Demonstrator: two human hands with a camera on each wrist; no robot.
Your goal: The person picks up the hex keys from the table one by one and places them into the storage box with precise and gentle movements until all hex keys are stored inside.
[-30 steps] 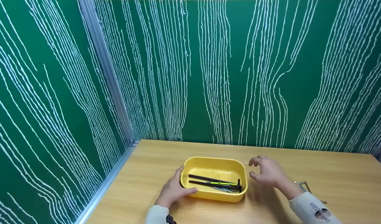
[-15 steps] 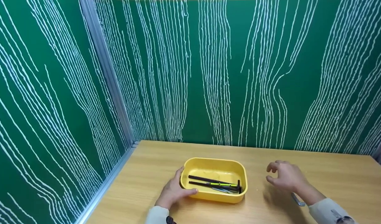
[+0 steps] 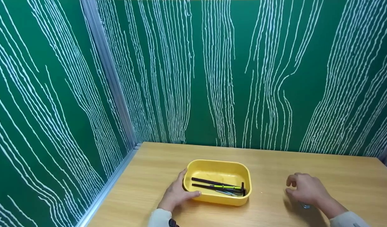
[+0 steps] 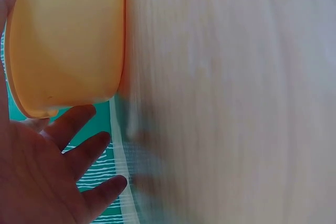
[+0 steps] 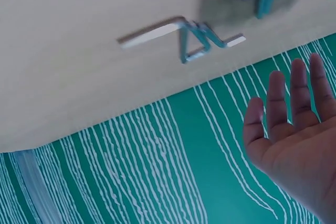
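A yellow plastic bin [image 3: 222,199] stands on the table. My left hand [image 3: 177,193] holds its left end, thumb over the near rim and fingers along the side; in the left wrist view, the other fingers of that hand [image 4: 42,177] are spread below the bin's corner. Inside lie several hex keys [image 3: 209,181], mostly black, one with a yellow-green band, and a silver one. My right hand [image 3: 308,188] hovers off to the right with loosely bent fingers and holds nothing. Beneath it, metal hex keys [image 5: 152,31] lie on the table, mostly hidden in the head view.
The wooden table [image 3: 143,176] ends at a green wall [image 3: 244,94] with white wavy lines at the back. A second such wall [image 3: 38,126] and a grey metal post [image 3: 108,66] bound the left side.
My right hand has moved away from the bin, to the right and nearer to me, over the loose hex keys. The left hand and the bin stay in place.
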